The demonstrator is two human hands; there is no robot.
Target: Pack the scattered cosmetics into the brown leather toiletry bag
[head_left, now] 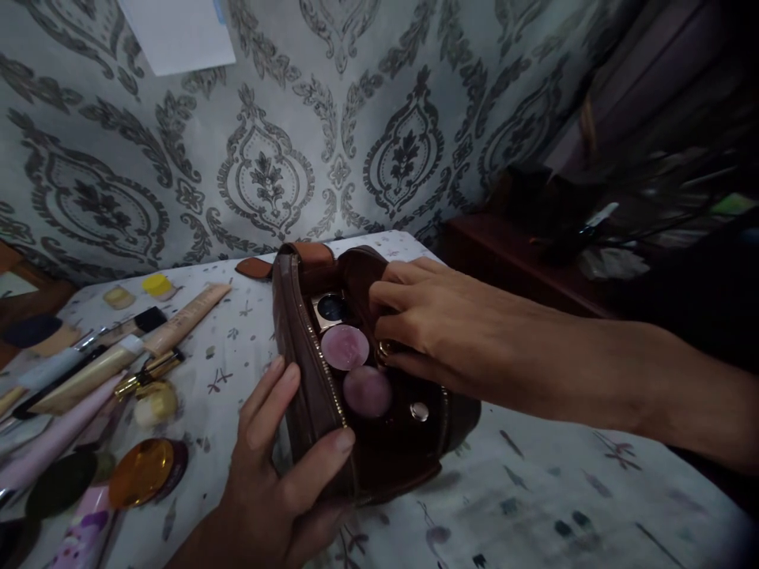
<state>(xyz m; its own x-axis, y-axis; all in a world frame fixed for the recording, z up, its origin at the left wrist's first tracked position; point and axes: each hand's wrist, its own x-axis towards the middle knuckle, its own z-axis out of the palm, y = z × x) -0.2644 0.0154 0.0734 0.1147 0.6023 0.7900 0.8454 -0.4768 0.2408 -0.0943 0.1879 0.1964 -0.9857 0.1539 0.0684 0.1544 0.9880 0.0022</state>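
Note:
A brown zippered bag (308, 395) lies open on the patterned cloth. Inside it are two round pink items (345, 348), a square compact with a dark round centre (332, 309) and a small silvery disc (420, 412). My left hand (285, 466) rests against the bag's near left side, fingers spread, thumb at the zipper edge. Reaching in from the right, my right hand (418, 312) has its fingers curled inside the bag around a small gold-coloured item (384, 352), mostly hidden by the fingers.
Tubes (186, 316), brushes (118, 328), yellow-lidded jars (158, 285) and an amber-lidded jar (142, 472) crowd the cloth on the left. A patterned wall (337, 118) stands behind. Dark reddish furniture (510, 261) with clutter is at the right.

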